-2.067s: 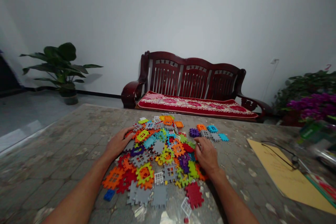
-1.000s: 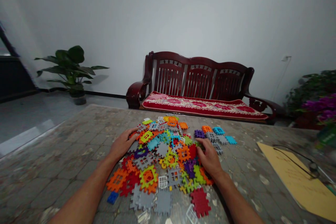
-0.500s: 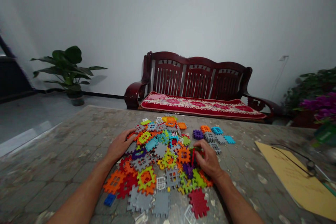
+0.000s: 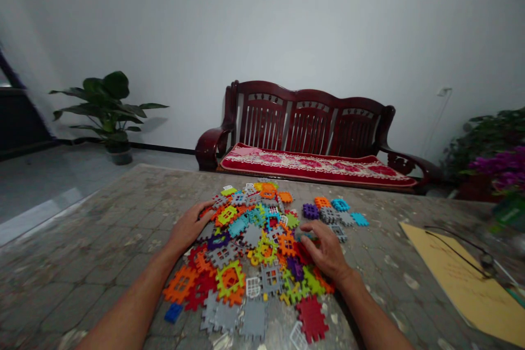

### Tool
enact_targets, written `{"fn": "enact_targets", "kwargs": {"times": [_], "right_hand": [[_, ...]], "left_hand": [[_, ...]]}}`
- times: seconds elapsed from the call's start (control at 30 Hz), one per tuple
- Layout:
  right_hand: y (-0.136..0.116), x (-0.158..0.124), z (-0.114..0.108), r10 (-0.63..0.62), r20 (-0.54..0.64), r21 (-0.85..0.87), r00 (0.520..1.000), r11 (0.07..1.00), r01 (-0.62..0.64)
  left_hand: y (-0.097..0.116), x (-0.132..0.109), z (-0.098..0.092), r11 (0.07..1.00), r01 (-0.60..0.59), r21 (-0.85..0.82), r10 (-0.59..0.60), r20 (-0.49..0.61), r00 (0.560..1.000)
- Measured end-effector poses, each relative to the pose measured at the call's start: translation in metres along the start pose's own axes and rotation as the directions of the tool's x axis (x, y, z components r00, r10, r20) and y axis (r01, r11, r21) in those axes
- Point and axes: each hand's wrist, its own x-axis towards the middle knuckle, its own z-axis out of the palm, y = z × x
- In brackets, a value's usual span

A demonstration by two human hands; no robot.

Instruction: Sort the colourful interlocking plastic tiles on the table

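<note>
A heap of notched plastic building pieces (image 4: pixel 250 236) lies on the table in orange, grey, lime, purple, teal and red. At its left edge my left hand (image 4: pixel 190 229) rests with fingers stretched out, the tips touching pieces there. My right hand (image 4: pixel 326 249) is at the heap's right side. Its thumb and index finger close around a small teal building piece (image 4: pixel 305 235), partly hidden by the fingers. Just below them a red piece (image 4: pixel 301 253) lies tilted, partly covered by the hand. An orange window-frame piece (image 4: pixel 287 243) sits beside the right fingertips.
A smaller group of pieces, with a purple one (image 4: pixel 310 211), lies beyond my right hand. A yellow envelope-like sheet (image 4: pixel 459 279) with a dark cord is at the right. A blue block (image 4: pixel 173 313) is near the front left. Behind the table stands a wooden bench (image 4: pixel 307 126).
The red piece that stood upright at my right fingertips now lies lower under the hand, and a teal piece shows between thumb and finger. My left hand stays put.
</note>
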Motion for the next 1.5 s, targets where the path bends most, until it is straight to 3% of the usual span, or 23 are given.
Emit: {"fn": "enact_targets", "kwargs": {"times": [0.1, 0.3, 0.43, 0.67, 0.83, 0.97, 1.13, 1.27, 1.4, 1.5], "right_hand": [[-0.008, 0.003, -0.001, -0.019, 0.042, -0.023, 0.999, 1.0, 0.02], [-0.015, 0.006, -0.001, -0.008, 0.242, -0.082, 0.97, 0.996, 0.028], [-0.017, 0.007, 0.0, 0.008, 0.295, -0.103, 0.955, 0.994, 0.023], [-0.031, 0.008, -0.002, -0.001, 0.292, -0.122, 0.956, 0.992, 0.039], [-0.029, 0.006, 0.008, -0.007, 0.193, -0.094, 0.981, 0.995, 0.026], [-0.023, 0.005, 0.02, 0.091, 0.044, -0.042, 0.995, 0.995, -0.089], [-0.015, 0.003, 0.024, 0.184, -0.002, 0.009, 0.983, 0.983, -0.184], [-0.012, 0.004, 0.021, 0.128, 0.028, -0.017, 0.991, 0.992, -0.128], [-0.014, 0.009, 0.02, 0.045, 0.147, 0.006, 0.988, 0.999, -0.047], [-0.017, 0.013, 0.021, 0.057, 0.222, 0.018, 0.973, 0.998, -0.063]], "left_hand": [[0.0, 0.0, 0.0, 1.0, 0.006, -0.007, -0.006, -0.01, 1.0], [0.002, -0.001, -0.001, 1.0, 0.014, 0.001, -0.014, -0.007, 1.0], [0.002, -0.001, -0.001, 1.0, 0.006, -0.002, -0.006, -0.006, 1.0], [0.003, 0.0, 0.0, 1.0, 0.0, -0.026, -0.001, -0.02, 1.0], [0.004, -0.001, 0.0, 1.0, 0.018, -0.021, -0.019, -0.023, 1.0], [0.004, -0.001, -0.001, 1.0, 0.017, -0.003, -0.017, -0.002, 1.0], [0.003, -0.001, -0.001, 1.0, 0.014, 0.004, -0.014, 0.0, 1.0], [0.003, -0.001, 0.0, 1.0, 0.019, 0.005, -0.019, 0.001, 1.0], [0.002, 0.0, 0.0, 1.0, 0.01, 0.004, -0.01, -0.008, 1.0], [0.0, 0.0, 0.001, 1.0, 0.001, -0.004, -0.001, -0.012, 1.0]]}}
